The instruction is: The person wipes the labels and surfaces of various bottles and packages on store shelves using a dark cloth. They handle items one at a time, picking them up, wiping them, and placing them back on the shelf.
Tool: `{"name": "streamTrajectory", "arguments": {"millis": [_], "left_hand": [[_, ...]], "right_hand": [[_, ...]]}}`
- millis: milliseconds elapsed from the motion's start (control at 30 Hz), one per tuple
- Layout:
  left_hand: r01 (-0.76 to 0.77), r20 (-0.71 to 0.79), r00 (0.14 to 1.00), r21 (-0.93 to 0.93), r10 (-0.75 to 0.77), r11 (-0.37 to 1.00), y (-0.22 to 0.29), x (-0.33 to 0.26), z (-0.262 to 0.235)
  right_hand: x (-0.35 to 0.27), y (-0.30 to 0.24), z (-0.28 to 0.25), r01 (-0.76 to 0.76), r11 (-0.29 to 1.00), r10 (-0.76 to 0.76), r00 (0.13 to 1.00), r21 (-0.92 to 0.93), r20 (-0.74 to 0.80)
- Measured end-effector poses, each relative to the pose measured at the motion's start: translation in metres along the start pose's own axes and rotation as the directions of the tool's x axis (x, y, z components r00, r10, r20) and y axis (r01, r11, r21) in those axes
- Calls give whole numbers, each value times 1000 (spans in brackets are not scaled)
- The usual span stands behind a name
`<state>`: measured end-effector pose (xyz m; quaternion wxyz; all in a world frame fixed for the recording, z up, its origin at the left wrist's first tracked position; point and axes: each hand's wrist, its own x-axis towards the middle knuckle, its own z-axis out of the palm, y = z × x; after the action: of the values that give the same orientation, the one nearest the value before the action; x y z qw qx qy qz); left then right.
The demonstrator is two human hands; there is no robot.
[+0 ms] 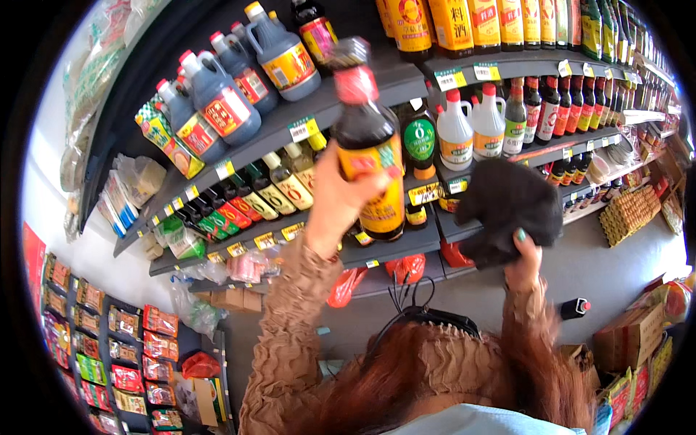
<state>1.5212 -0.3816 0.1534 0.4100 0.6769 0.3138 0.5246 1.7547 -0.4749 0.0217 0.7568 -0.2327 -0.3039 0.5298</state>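
My left hand [339, 199] is wrapped round a dark sauce bottle [368, 130] with a yellow label and a red neck band. The bottle stands nearly upright in the air before the shelves, its top slightly blurred. In my right hand [525, 255] is a black cloth [504, 206], bunched and hanging to the right of the bottle, apart from it. Behind the bottle, a dark bottle with a green label [419, 138] stands on the middle shelf. White jugs with red caps [455, 130] stand to its right, partly above the cloth.
Large dark jugs [225, 109] fill the upper shelf [391, 81] at left; yellow-labelled bottles [451, 25] stand at its right. Red plastic bags [406, 268] hang below. Egg trays [629, 216] and a cardboard box [629, 337] are at right. A small dark bottle [575, 309] lies on the floor.
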Motion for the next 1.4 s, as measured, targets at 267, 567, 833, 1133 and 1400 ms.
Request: {"name": "streamTrajectory", "arguments": {"millis": [267,567,833,1133,1400], "left_hand": [[-57,-97,981,687,169,724,-59,-75,27],[-89,-167,933,749,318,656,-76,-107,5],[-130,-112,955,674,275,727,-60,-113,2],[37,-187,980,528,74,849,-57,-119,26],[-5,26,1000,445,-7,895,-67,-140,-13]], "right_hand": [[45,2,121,253,799,-184,967,-546,179],[41,-1,136,-155,973,185,966,-170,182],[30,-11,131,-294,956,288,926,-13,243],[-9,28,129,62,943,-14,989,-327,147],[6,7,119,217,947,-223,975,-237,1]]}}
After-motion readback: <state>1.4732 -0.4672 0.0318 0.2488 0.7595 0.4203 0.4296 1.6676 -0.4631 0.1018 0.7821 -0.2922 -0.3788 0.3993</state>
